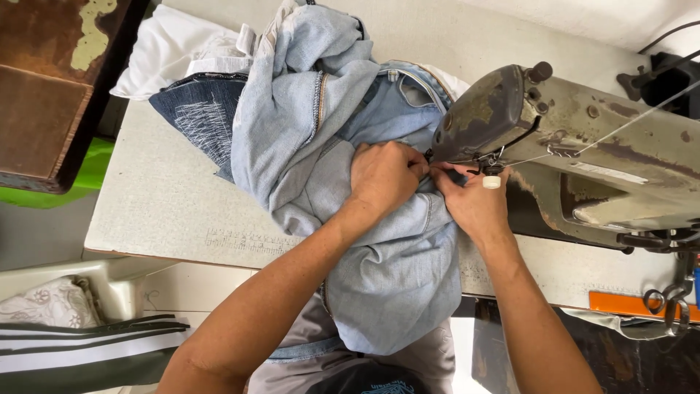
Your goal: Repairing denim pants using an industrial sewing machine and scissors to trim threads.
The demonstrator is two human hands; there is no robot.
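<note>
Both hands, left (383,175) and right (472,204), pinch light denim (394,270) bunched under fingertips.

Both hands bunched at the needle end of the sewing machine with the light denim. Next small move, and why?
Probably flatten the light denim under the machine head. Both the left hand and right hand pinch the cloth there, and it lies bunched in folds.

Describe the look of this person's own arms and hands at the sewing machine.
Both forearms are bare, with no sleeves in view. The left hand shows no glove, ring or watch. The right hand is bare too. Neither wrist shows a band.
</note>
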